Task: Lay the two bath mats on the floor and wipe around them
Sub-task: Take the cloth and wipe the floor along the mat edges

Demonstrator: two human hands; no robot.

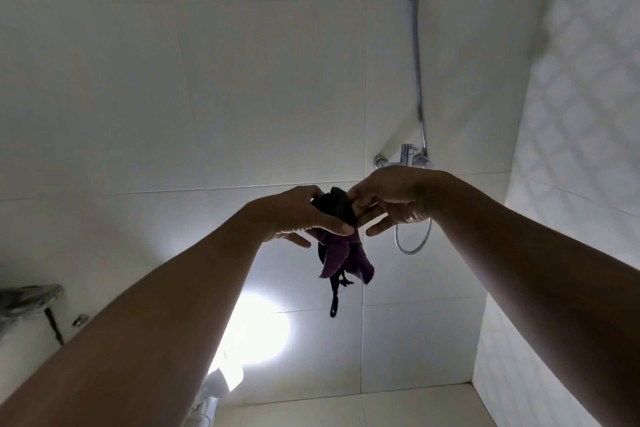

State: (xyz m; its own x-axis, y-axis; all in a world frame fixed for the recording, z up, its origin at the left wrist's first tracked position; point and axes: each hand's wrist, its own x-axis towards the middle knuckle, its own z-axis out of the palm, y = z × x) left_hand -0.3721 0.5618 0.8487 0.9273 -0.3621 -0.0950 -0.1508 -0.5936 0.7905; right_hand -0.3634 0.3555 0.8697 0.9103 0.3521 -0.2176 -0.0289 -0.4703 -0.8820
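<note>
Head view is looking into a white-tiled shower corner: a chrome wall-mounted mixer tap (403, 155) is showing just above the right wrist, and a thin chrome shower hose (418, 87) is running from a bracket high on the wall down behind the right hand, looping out again below it. A bright round patch of light (258, 329) is glaring off the lower wall tiles between the forearms. At the left edge a grey shelf-like ledge (29, 296) is jutting out, too blurred to make out further. No bath mat is showing anywhere in this view.

Both bare arms are reaching forward and upward, meeting in the middle. The left hand (298, 215) is pinching a small dark purple rag with frayed edges (341, 253) between thumb and curled fingers, the thumb lying across the cloth's upper part. The right hand (391, 201) is touching the same bunched top of the rag from the other side, its upper fingers closing on the fabric while its lower fingers are staying extended and apart. The rag is hanging free below the hands, well clear of the wall, with a dark thin strand dangling from its bottom edge.
</note>
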